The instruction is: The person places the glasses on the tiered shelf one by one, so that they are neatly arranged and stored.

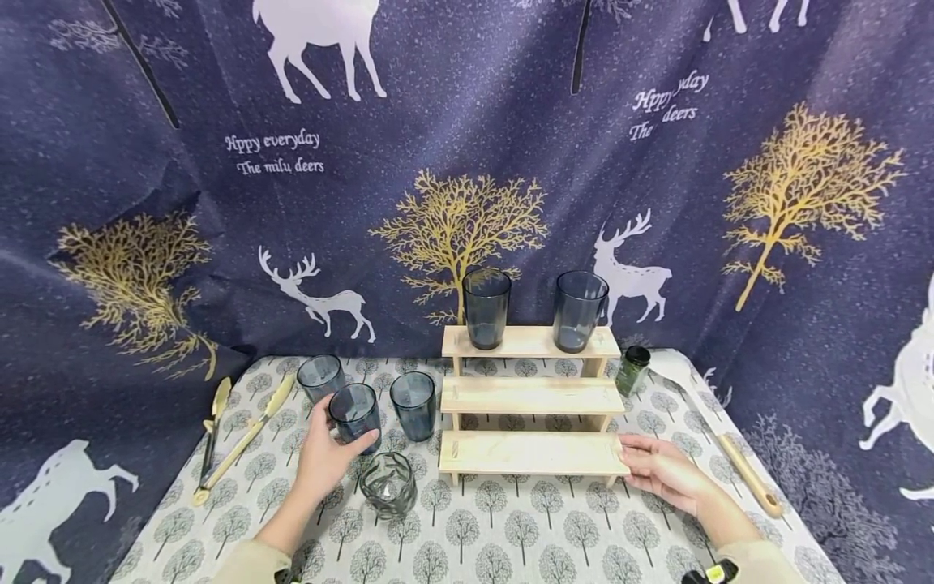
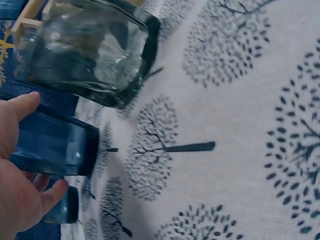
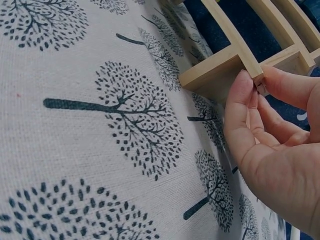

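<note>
My left hand grips a blue-grey glass tumbler, thumb on one side and fingers on the other. In the left wrist view the tumbler shows its dark base close over the cloth. One similar tumbler stands behind it and another tumbler to its right. Nearer me is a wavy greenish glass. At the right, my right hand pinches the front right corner of a three-step wooden rack, thumb and fingertips on the lowest board's end.
Two tumblers stand apart on the rack's top step. Right of the rack are a dark green jar and a white spatula with a wooden handle. Tongs and a long yellowish utensil lie left. A patterned curtain hangs behind.
</note>
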`<move>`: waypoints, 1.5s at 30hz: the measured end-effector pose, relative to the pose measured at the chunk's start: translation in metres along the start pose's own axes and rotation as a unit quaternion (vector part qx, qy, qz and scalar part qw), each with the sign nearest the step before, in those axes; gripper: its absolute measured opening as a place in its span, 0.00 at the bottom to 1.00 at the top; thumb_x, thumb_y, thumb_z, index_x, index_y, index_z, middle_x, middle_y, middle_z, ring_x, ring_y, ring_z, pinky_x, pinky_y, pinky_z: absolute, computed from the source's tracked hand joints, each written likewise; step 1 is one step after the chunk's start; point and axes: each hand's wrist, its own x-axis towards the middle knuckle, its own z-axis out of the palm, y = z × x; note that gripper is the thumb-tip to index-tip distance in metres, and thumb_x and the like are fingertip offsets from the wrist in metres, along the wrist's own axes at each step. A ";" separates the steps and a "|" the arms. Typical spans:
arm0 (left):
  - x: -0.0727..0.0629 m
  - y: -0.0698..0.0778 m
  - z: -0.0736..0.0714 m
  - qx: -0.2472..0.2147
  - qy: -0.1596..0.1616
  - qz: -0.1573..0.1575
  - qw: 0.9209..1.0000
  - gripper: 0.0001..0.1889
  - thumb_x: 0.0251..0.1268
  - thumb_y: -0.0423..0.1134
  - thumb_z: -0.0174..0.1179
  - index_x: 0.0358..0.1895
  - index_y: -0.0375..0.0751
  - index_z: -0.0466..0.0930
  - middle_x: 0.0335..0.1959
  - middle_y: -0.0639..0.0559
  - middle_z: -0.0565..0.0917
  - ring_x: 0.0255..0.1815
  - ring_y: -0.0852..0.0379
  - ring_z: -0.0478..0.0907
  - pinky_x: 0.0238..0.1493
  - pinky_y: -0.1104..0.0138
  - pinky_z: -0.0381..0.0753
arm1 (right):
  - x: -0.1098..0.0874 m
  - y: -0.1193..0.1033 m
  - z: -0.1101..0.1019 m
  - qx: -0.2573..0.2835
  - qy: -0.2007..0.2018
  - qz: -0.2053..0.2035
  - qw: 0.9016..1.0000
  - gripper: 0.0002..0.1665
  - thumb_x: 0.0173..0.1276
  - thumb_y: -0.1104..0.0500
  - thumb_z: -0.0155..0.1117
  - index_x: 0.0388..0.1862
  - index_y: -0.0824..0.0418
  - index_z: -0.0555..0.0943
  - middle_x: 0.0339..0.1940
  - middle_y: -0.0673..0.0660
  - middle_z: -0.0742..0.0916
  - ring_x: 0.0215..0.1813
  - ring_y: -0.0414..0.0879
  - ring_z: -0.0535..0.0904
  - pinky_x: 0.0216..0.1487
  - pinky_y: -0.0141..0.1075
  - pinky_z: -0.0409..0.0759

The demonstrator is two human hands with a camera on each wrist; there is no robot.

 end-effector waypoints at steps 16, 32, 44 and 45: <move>0.001 -0.005 -0.003 -0.014 0.013 -0.002 1.000 0.52 0.55 0.47 0.81 0.80 0.44 0.57 0.67 0.37 0.72 0.65 0.36 0.74 0.57 0.42 0.80 | 0.002 -0.008 0.001 -0.027 0.004 0.011 1.000 0.36 0.79 0.64 0.58 0.76 0.81 0.57 0.49 0.56 0.87 0.45 0.43 0.85 0.47 0.33 0.85; -0.005 0.052 -0.009 0.007 0.106 0.076 0.991 0.51 0.42 0.50 0.87 0.74 0.51 0.70 0.54 0.49 0.78 0.49 0.54 0.75 0.48 0.53 0.75 | 0.000 -0.005 -0.001 -0.017 0.003 0.010 1.000 0.31 0.80 0.64 0.57 0.75 0.77 0.63 0.48 0.55 0.87 0.46 0.42 0.85 0.47 0.33 0.85; -0.004 0.119 0.020 -0.073 0.055 0.131 0.987 0.49 0.43 0.46 0.87 0.73 0.53 0.71 0.52 0.53 0.78 0.49 0.57 0.75 0.38 0.64 0.86 | 0.001 -0.005 0.000 -0.010 0.005 0.013 1.000 0.35 0.80 0.63 0.57 0.77 0.79 0.59 0.51 0.53 0.88 0.47 0.42 0.85 0.48 0.33 0.85; -0.004 0.124 0.023 -0.077 0.049 0.135 0.987 0.49 0.43 0.47 0.87 0.73 0.53 0.71 0.52 0.53 0.78 0.50 0.57 0.75 0.38 0.63 0.87 | 0.001 -0.005 0.000 -0.010 0.004 0.013 1.000 0.35 0.80 0.64 0.57 0.77 0.80 0.58 0.51 0.53 0.88 0.47 0.42 0.85 0.48 0.33 0.85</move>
